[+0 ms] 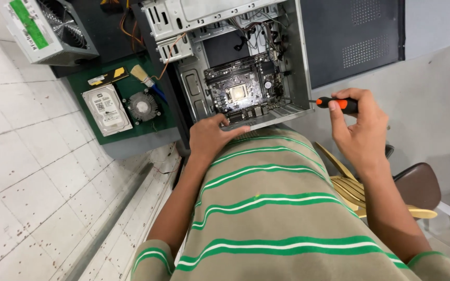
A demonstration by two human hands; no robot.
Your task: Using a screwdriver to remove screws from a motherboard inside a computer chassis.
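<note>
An open grey computer case (pixel 302 62) lies in front of me with a dark motherboard (pixel 243 88) inside. My left hand (pixel 212 136) rests on the case's near edge, fingers curled over the metal rim. My right hand (pixel 360 127) holds a screwdriver (pixel 334 103) with an orange and black handle, its thin shaft pointing left toward the right side of the case. Loose cables hang in the upper part of the case.
A green mat (pixel 160 122) on the left carries a hard drive (pixel 106 109), a round cooler fan (pixel 142 106) and a brush (pixel 144 77). A power supply (pixel 48 28) sits at top left. A dark side panel (pixel 352 36) lies at right. A yellow chair (pixel 360 192) stands below.
</note>
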